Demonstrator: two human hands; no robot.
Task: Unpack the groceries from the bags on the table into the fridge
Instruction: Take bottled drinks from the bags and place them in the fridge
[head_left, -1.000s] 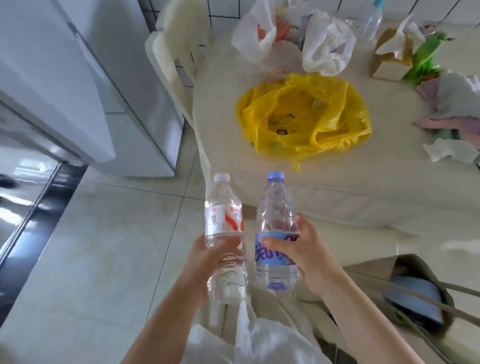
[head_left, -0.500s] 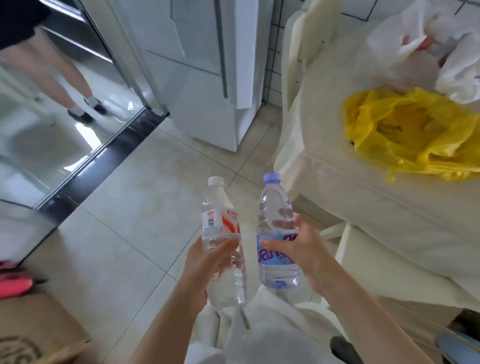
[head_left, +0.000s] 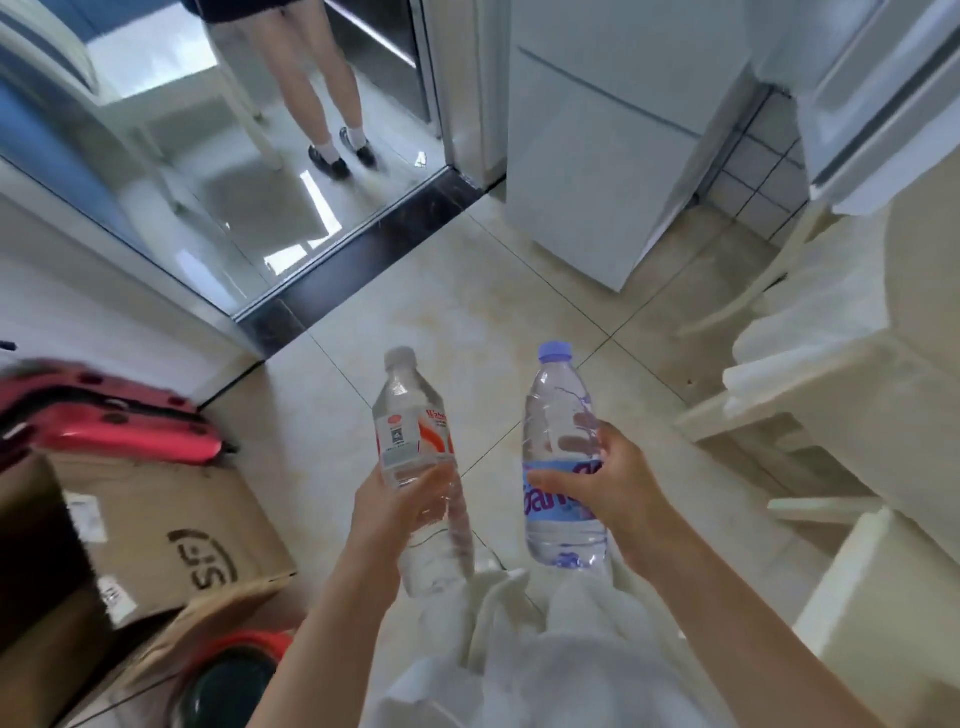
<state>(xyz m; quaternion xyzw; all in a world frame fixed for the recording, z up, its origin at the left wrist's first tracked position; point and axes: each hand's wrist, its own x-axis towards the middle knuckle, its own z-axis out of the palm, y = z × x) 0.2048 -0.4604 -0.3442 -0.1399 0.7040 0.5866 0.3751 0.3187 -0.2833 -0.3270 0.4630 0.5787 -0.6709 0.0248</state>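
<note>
We hold one water bottle in each hand, and both stand nearly upright in front of us. Our left hand (head_left: 402, 512) has its fingers curled round the lower half of the bottle with the white cap and the red-and-white label (head_left: 415, 457). Our right hand (head_left: 605, 486) grips the bottle with the blue cap and the blue label (head_left: 561, 467), the thumb across the label and the fingers wrapped behind. The two bottles are near each other but do not touch.

What has changed in the last second is the view, not the grip. One second ago we looked at the table with the yellow bag and the white bag; half a second ago only the edge of the yellow bag showed at the right. Now the bags are out of sight, and the white fridge (head_left: 597, 156) stands ahead of us across the tiled floor (head_left: 415, 291), a little to the right. We judge that we have turned away from the table and are carrying the bottles towards the fridge.

Both doors on its front look closed, so one hand may have to be freed, or one bottle tucked away, before we can open it.

To the left lie a cardboard box (head_left: 156, 530) and a red case (head_left: 114, 431). Beyond the black threshold (head_left: 363, 244) the legs of another person (head_left: 317, 83) are visible.
</note>
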